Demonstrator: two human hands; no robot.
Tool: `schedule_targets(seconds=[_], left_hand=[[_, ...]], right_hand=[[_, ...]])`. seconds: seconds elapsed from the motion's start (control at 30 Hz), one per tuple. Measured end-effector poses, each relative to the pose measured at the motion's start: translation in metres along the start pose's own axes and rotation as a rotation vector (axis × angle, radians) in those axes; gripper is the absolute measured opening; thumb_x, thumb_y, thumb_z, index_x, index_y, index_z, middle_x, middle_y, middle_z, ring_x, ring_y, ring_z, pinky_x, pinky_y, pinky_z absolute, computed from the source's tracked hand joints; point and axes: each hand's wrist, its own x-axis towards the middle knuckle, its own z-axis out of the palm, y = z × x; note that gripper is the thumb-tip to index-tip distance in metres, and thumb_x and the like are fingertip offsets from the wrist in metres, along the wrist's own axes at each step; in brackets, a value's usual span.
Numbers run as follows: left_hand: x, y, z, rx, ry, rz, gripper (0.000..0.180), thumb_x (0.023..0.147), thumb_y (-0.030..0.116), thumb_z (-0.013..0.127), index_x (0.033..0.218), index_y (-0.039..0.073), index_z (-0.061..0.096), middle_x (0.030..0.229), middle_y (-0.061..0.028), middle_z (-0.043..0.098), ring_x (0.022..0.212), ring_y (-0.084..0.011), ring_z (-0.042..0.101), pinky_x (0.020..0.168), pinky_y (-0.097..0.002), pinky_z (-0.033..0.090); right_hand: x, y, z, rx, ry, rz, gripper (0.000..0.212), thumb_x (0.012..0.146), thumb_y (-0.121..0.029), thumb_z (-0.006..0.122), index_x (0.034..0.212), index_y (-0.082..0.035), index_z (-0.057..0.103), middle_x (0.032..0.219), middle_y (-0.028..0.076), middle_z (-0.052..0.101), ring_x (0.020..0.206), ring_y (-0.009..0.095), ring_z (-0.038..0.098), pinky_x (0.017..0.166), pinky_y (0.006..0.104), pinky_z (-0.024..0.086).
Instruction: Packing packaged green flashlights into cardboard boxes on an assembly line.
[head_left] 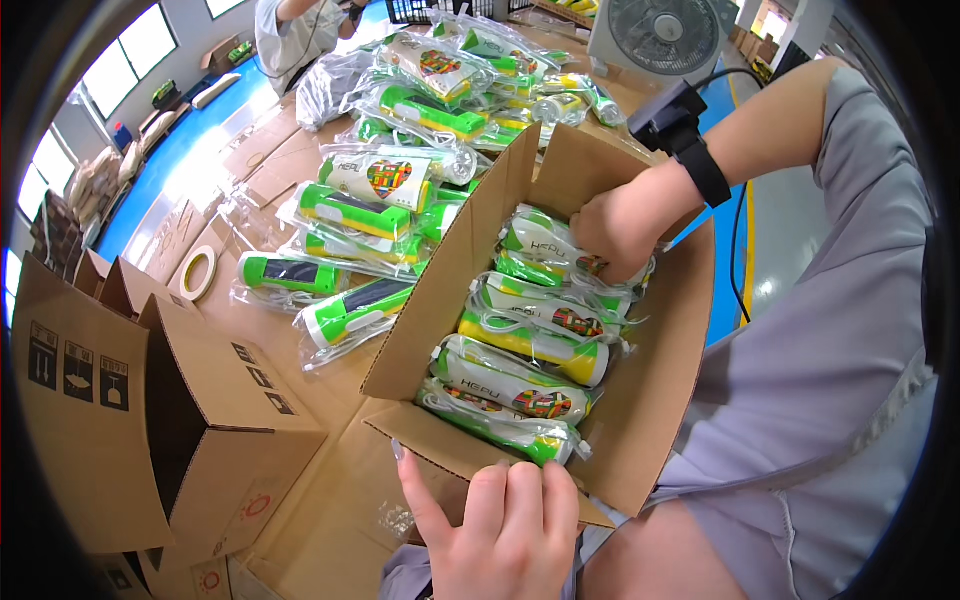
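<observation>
An open cardboard carton (660,410) stands tilted before me, holding a row of bagged flashlights (515,385) in green, white and yellow. My right hand (620,230) reaches into the carton's far end, fingers curled down on a bagged flashlight (535,240); its fingertips are partly hidden. At the near end, my left hand (505,525) grips the carton's edge, its index finger stretched along the flap. Left of the carton lie more bagged flashlights (355,210), some showing dark panels, in a pile running to the far side of the table.
A second open carton (235,400) stands at left on the cardboard-covered table (330,480). Behind it lies a tape roll (198,273). A grey fan (660,35) stands at the far right, with a black cable (742,230) hanging down. Another person (300,35) is at the far left.
</observation>
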Motion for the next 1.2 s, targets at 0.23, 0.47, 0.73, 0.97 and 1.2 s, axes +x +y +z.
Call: schedule_targets(seconds=[0.23,0.47,0.73,0.97,1.2], left_hand=[[-0.003,0.006,0.003,0.018,0.000,-0.005,0.005,0.074,0.016,0.058,0.077,0.015,0.053,0.076,-0.0008,0.044,0.080,-0.0177,0.051,0.104,-0.0648,0.026],[-0.003,0.010,0.011,0.079,0.027,-0.003,0.006,0.074,0.015,0.057,0.075,0.014,0.051,0.074,-0.0011,0.042,0.077,-0.0187,0.050,0.104,-0.0701,0.022],[-0.004,0.015,0.009,0.028,0.026,-0.015,0.007,0.074,0.013,0.057,0.072,0.013,0.050,0.074,-0.0017,0.042,0.076,-0.0202,0.049,0.102,-0.0732,0.021],[-0.008,0.012,0.010,0.014,0.036,-0.005,0.005,0.074,0.014,0.056,0.073,0.012,0.053,0.076,-0.0024,0.044,0.079,-0.0213,0.049,0.099,-0.0750,0.022],[-0.010,0.009,0.003,0.039,0.002,-0.004,0.005,0.073,0.016,0.056,0.074,0.011,0.055,0.079,-0.0033,0.045,0.082,-0.0224,0.049,0.098,-0.0747,0.024]], right_hand=[[-0.049,-0.023,-0.003,0.000,0.572,-0.092,0.043,0.081,-0.026,0.063,0.093,0.013,0.051,0.073,0.024,0.060,0.072,0.040,0.063,0.062,0.0434,0.052],[-0.050,-0.033,-0.007,-0.005,0.671,-0.024,0.042,0.085,-0.018,0.062,0.101,0.014,0.040,0.063,0.019,0.059,0.061,0.038,0.062,0.049,0.0417,0.049],[0.005,0.013,-0.001,-0.180,0.362,-0.124,0.039,0.086,-0.021,0.063,0.092,0.015,0.048,0.065,0.017,0.062,0.068,0.032,0.066,0.059,0.0387,0.052],[0.004,-0.015,-0.028,-0.105,-0.026,0.159,0.033,0.086,-0.021,0.059,0.066,0.005,0.064,0.063,0.007,0.067,0.070,0.019,0.069,0.062,0.0306,0.056],[0.013,-0.019,-0.044,0.046,-0.087,0.238,0.036,0.086,-0.019,0.054,0.069,0.011,0.064,0.068,0.011,0.069,0.068,0.019,0.070,0.061,0.0304,0.059]])
